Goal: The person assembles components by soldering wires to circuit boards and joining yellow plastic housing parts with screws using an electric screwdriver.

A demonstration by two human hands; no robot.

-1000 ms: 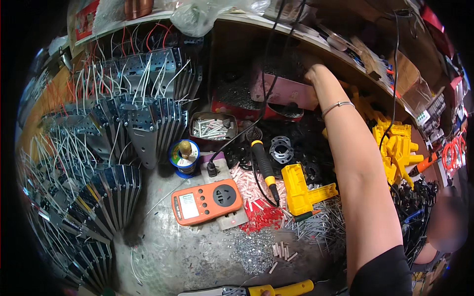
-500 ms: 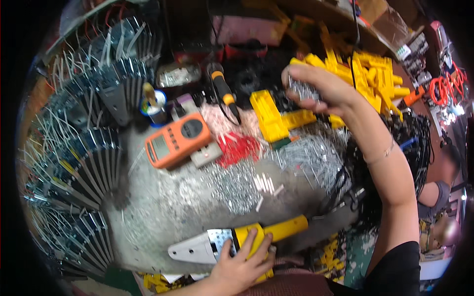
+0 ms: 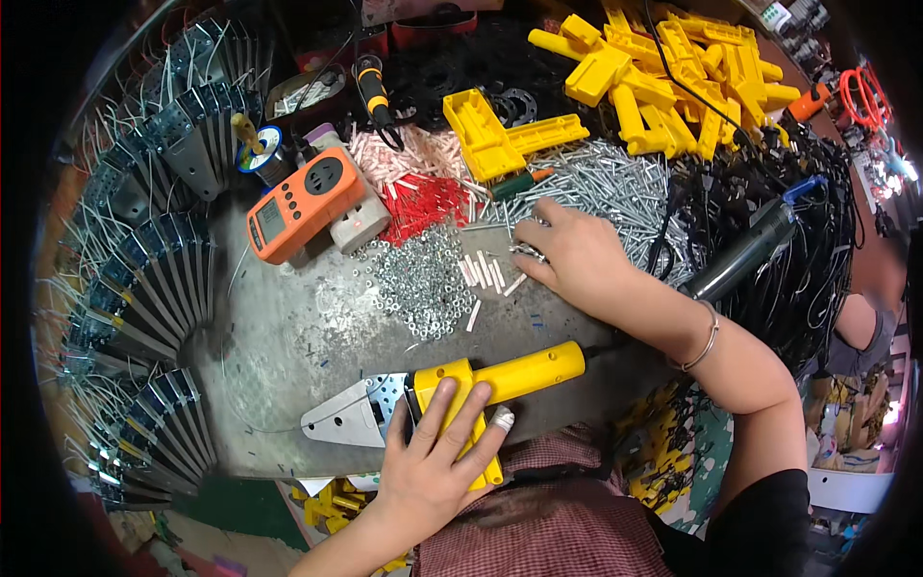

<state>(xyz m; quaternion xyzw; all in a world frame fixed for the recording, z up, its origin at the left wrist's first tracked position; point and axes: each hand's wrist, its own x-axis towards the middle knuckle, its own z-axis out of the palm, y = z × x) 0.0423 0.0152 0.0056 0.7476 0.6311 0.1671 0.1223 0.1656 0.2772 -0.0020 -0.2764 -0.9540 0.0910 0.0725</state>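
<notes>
Yellow tool [image 3: 481, 385]: your left hand [image 3: 433, 462] lies flat on its handle, fingers spread, near the surface's [image 3: 288, 337] front edge.
Screws [image 3: 615, 192]: your right hand [image 3: 572, 255] rests on the pile's edge, fingertips pinched on a few.
Beside: orange meter [image 3: 303, 204], loose nuts [image 3: 423, 279].

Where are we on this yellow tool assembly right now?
Looks done: metal plate sits in the yellow-handled tool. In hand: left hand rests on the tool's handle; right hand picks among screws. Left: no screw at the tool yet; loose yellow handle halves are piled behind.
</notes>
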